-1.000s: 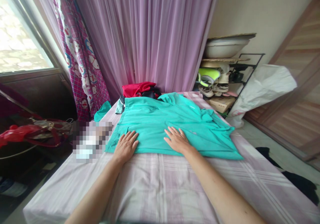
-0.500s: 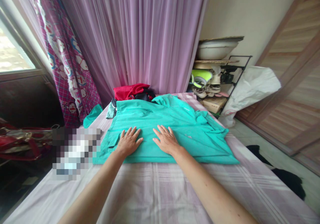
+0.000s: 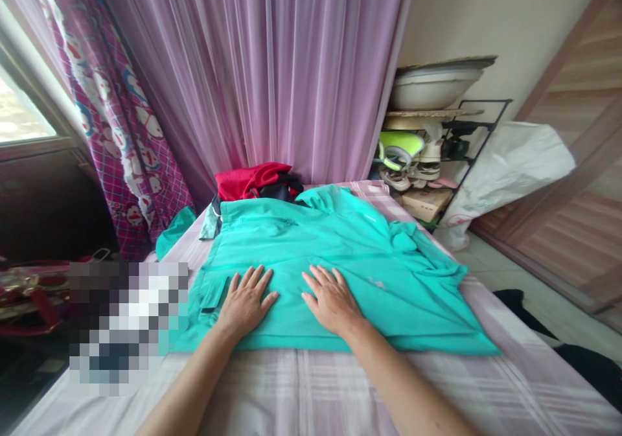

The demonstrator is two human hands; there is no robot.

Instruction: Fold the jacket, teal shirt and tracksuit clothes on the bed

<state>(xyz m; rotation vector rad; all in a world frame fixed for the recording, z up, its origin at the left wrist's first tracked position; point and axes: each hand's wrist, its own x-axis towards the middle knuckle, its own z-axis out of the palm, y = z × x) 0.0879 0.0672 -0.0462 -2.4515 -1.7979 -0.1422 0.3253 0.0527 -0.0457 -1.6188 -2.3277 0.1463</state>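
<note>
Left hand [image 3: 247, 303] and right hand [image 3: 334, 298] are resting palm-down on a turquoise garment [image 3: 291, 245]
Both hands are lying open with fingers spread, a gap separating them, and neither is gripping anything; the left is resting just beside a dark-edged strip [image 3: 216, 293] on the fabric. The garment is lying spread across a plaid cloth [image 3: 301, 390], reaching nearly from its left edge to its right. A small turquoise piece [image 3: 173, 234] is drooping at the left edge, and a red cloth [image 3: 253, 181] is sitting bunched near the far edge. Beyond, a purple curtain [image 3: 272, 67] is hanging, while a white basin [image 3: 435, 89] is standing past the far right corner
</note>
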